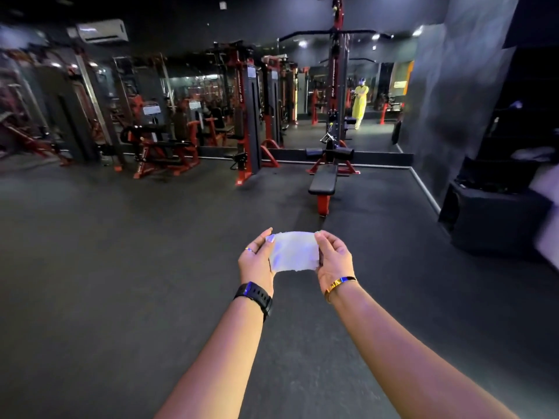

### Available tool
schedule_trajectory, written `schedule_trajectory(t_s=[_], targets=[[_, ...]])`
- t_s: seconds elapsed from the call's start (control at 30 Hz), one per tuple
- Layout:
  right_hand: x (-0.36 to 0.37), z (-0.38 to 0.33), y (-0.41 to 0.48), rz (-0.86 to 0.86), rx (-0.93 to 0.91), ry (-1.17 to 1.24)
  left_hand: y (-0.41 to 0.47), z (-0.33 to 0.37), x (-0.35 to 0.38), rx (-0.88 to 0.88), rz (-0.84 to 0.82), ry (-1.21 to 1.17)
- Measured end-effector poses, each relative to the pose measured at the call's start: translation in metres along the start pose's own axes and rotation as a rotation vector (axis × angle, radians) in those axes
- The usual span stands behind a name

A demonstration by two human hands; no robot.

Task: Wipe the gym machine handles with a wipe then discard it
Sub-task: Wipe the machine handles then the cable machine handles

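Observation:
A white wipe (294,251) is stretched flat between both hands at mid-frame, above the dark floor. My left hand (256,257) pinches its left edge with thumb and fingers. My right hand (332,257) pinches its right edge. Far ahead stands a red and black lat pulldown machine (336,86) with a wide black handle bar (329,33) high up. A small cable handle (327,137) hangs low on the same machine, above its black bench (323,182).
Dark rubber floor (151,267) spreads all around me. Red and black cable towers (250,116) and seat machines (163,152) line the back left. A wall mirror (375,95) behind shows a person in yellow. Dark boxes (490,213) stand at the right wall.

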State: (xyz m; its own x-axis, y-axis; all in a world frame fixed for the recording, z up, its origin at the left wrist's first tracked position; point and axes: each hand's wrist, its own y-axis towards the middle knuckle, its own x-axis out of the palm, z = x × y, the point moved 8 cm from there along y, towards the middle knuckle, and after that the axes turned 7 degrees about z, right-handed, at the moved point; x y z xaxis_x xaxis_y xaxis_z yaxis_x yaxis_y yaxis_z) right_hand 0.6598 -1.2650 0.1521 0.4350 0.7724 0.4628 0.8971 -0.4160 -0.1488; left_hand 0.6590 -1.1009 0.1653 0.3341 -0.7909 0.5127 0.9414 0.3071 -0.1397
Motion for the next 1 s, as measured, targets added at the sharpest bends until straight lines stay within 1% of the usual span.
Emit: schedule_trajectory(t_s=[0.17,0.3,0.4,0.5,0.63,0.7,0.83,1.0], targets=[[0.063,0.026,0.104,-0.053,0.000,-0.082,0.116,-0.004,0.020,-0.007,0.052,-0.007],[0.118,0.051,0.187,-0.069,0.010,-0.082,0.213,-0.003,0.026,0.024,0.071,0.006],[0.175,0.073,0.261,-0.089,0.016,-0.067,0.308,0.001,0.033,0.053,0.067,0.028],[0.232,0.091,0.333,-0.075,0.028,-0.088,0.403,0.008,0.043,0.039,0.091,0.060],[0.300,0.099,0.423,-0.060,0.009,-0.115,0.519,0.024,0.069,0.048,0.096,0.060],[0.327,0.098,0.467,-0.057,-0.009,-0.105,0.571,0.027,0.088,0.055,0.078,0.073],[0.358,0.100,0.558,-0.014,-0.041,-0.088,0.663,0.015,0.128,0.021,-0.001,0.099],[0.409,0.108,0.687,0.000,-0.008,-0.015,0.783,0.001,0.183,0.004,-0.026,0.077]])
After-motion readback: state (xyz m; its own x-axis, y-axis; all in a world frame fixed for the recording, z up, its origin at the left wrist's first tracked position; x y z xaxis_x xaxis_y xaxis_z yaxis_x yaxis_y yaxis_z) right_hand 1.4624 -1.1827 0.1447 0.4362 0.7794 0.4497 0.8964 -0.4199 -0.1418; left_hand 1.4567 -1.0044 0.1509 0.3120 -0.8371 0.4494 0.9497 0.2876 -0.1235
